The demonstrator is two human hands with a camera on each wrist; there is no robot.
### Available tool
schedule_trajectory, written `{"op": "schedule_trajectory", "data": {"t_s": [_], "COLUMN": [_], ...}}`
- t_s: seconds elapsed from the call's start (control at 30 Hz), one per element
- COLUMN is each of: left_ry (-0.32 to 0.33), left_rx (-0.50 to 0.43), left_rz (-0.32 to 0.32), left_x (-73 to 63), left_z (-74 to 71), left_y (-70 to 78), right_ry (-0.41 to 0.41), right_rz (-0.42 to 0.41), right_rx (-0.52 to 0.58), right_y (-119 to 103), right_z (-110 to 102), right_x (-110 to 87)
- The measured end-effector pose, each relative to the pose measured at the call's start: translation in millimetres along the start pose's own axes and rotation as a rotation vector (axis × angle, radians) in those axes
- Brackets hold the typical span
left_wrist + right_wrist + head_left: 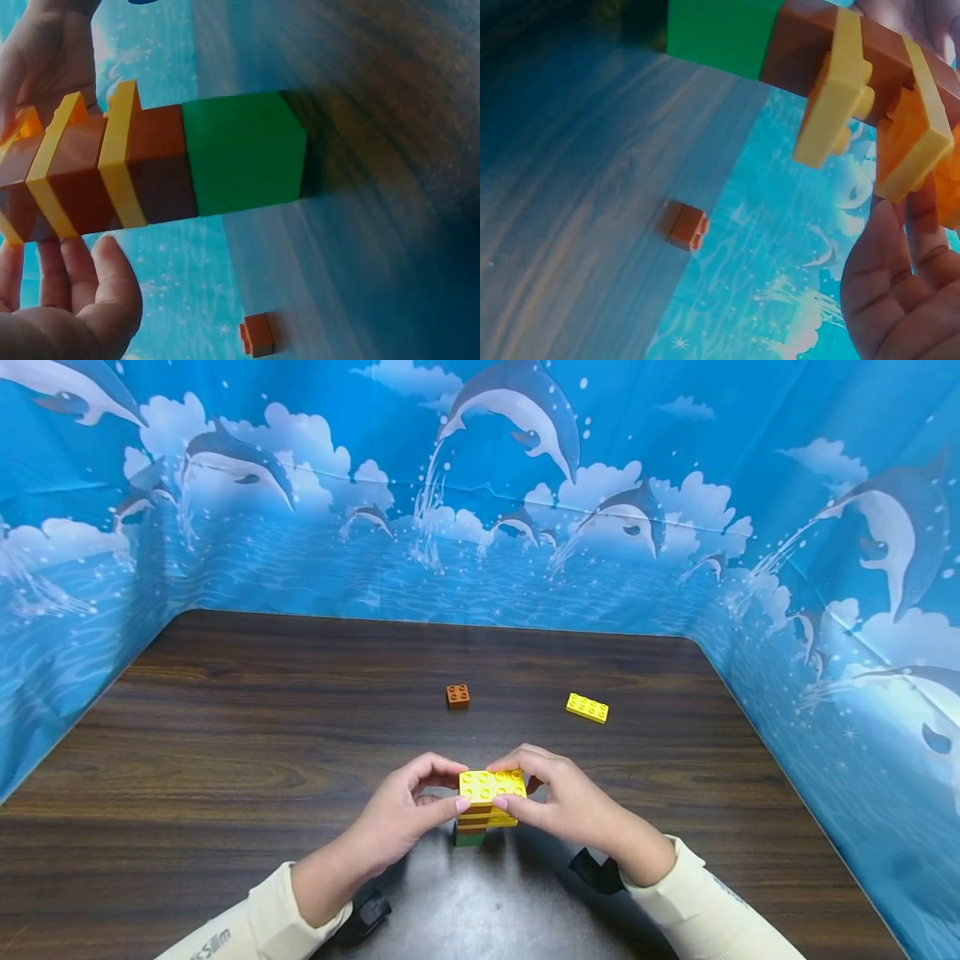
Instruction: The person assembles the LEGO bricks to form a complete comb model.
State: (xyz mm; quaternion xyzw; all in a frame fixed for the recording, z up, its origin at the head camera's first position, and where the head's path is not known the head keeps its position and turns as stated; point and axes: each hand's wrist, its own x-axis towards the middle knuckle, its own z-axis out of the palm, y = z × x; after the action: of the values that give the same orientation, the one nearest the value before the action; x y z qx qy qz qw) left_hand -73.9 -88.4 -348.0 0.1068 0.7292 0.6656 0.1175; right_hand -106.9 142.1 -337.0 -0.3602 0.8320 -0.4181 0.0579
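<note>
A tower of toy building bricks stands upright in front of me. Its base is a green brick (244, 154), with brown bricks and longer yellow plates alternating above it. The yellow plates jut out to the right past the brown bricks. My left hand (393, 814) pinches the left end of the top yellow plate (492, 786), thumb at the front and index finger behind. Toward its right end, my right hand (558, 792) grips the same plate between thumb and fingers. From the right wrist view, the right-hand fingers sit beside the upper overhanging plates (915, 142).
Beyond the tower lies a loose brown brick (457, 697) with studs up. A loose yellow plate (587, 707) rests farther right on the dark wooden table (262, 718). Blue dolphin-print cloth (480, 585) walls the table at the back and sides.
</note>
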Motion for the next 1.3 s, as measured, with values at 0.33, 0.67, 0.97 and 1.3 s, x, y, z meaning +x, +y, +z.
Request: {"op": "schedule_trajectory", "data": {"t_s": [0.33, 0.67, 0.97, 1.3], "left_ry": [-0.088, 0.027, 0.107, 0.217], "left_rx": [-0.034, -0.232, -0.301, -0.249], "left_rz": [-0.053, -0.123, -0.178, -0.244], "left_x": [4.9, 42.9, 82.9, 119.2], "left_z": [-12.3, -39.5, -57.4, -68.3], "left_y": [4.3, 11.3, 4.7, -11.2], "right_ry": [-0.021, -0.032, -0.035, -0.036], "right_rz": [-0.017, 0.009, 0.02, 0.025], "right_rx": [-0.041, -0.082, -0.08, -0.077], "right_y": [-1, -5, -6, -7], "right_z": [-2, -3, -4, -4], "right_x": [0.4, 1.5, 1.1, 0.3]}}
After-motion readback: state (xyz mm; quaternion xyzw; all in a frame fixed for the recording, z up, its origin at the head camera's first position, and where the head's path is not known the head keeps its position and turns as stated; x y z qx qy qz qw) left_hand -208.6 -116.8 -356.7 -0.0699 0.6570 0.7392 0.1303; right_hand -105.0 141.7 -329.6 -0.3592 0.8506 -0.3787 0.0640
